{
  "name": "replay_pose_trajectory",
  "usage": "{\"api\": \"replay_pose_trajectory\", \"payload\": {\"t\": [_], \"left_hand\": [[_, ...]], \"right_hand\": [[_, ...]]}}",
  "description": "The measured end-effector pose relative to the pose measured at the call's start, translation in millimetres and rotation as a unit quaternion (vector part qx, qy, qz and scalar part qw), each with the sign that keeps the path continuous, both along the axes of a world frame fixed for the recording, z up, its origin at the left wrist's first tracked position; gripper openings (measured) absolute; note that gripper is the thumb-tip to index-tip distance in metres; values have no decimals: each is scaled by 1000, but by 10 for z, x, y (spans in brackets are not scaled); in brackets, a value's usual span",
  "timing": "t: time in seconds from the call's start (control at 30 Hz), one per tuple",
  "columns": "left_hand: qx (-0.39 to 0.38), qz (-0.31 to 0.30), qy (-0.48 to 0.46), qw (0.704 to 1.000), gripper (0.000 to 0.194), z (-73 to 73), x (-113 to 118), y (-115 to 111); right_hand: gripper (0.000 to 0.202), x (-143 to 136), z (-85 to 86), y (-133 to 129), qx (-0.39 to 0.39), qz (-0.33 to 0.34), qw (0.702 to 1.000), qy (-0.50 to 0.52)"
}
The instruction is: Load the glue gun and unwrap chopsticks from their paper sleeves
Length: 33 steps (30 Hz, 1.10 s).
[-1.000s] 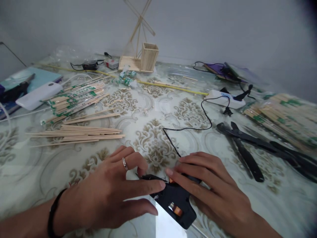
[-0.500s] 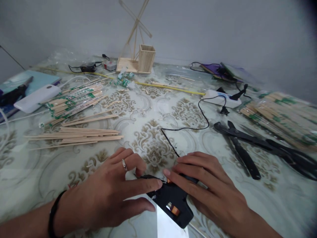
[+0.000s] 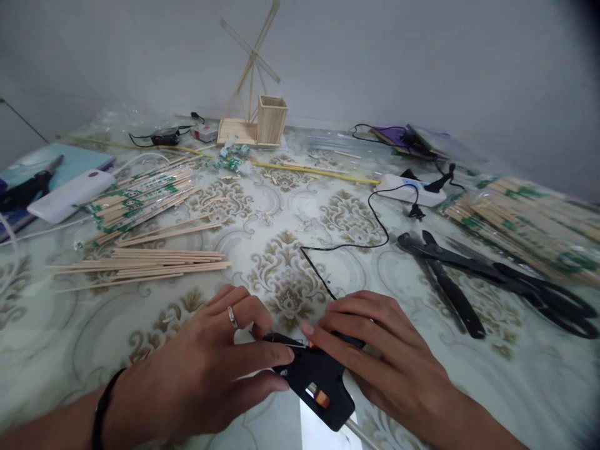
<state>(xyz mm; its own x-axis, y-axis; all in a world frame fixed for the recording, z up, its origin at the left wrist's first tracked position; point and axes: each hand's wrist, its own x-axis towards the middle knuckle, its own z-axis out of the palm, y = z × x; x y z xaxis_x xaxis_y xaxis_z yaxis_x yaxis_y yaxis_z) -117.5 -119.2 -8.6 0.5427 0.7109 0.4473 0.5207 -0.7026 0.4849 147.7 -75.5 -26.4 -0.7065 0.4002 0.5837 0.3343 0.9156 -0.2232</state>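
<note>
A black hot glue gun (image 3: 323, 387) with orange parts lies on its side between my hands, near the front of the table. My left hand (image 3: 220, 356), with a ring and a dark wristband, pinches the gun's front end beside a thin wire piece. Over the handle side rests my right hand (image 3: 389, 350), its fingers curled round the gun and hiding much of the handle. A pale glue stick (image 3: 360, 431) sticks out of the back. The black cord (image 3: 319, 275) runs away from under my right fingers.
Loose wooden sticks (image 3: 154, 262) and packaged sticks (image 3: 140, 200) lie left. Pliers (image 3: 450, 294), black scissors (image 3: 520, 278), a power strip (image 3: 412, 189) and more packaged sticks (image 3: 529, 225) are right. A stick-built windmill model (image 3: 246, 128) stands at the back.
My left thumb has shifted slightly back along the gun, showing more of the wire piece. The glue stick at the gun's back shows more plainly. The view has shifted a little.
</note>
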Motion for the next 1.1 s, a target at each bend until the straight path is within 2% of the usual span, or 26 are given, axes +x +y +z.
{"api": "replay_pose_trajectory", "payload": {"t": [0.2,0.4,0.57,0.77,0.93,1.1], "left_hand": [[-33,10,-19,999,15,-47,-5,-15],[-103,-1,-52,993,17,10,-4,16],[-88,-10,-48,995,12,40,-7,6],[-10,7,-50,999,9,7,-11,-11],[21,-7,-50,998,22,-13,-8,-1],[13,-14,-46,999,22,13,7,14]], "right_hand": [[27,-22,-2,9,4,-2,1000,0],[26,-55,46,-23,-2,-10,1000,17],[25,-51,83,-69,-9,-31,999,7],[25,-32,64,-47,2,-23,999,27],[26,-21,85,-37,6,-31,999,28],[28,4,85,-47,13,-22,1000,19]]}}
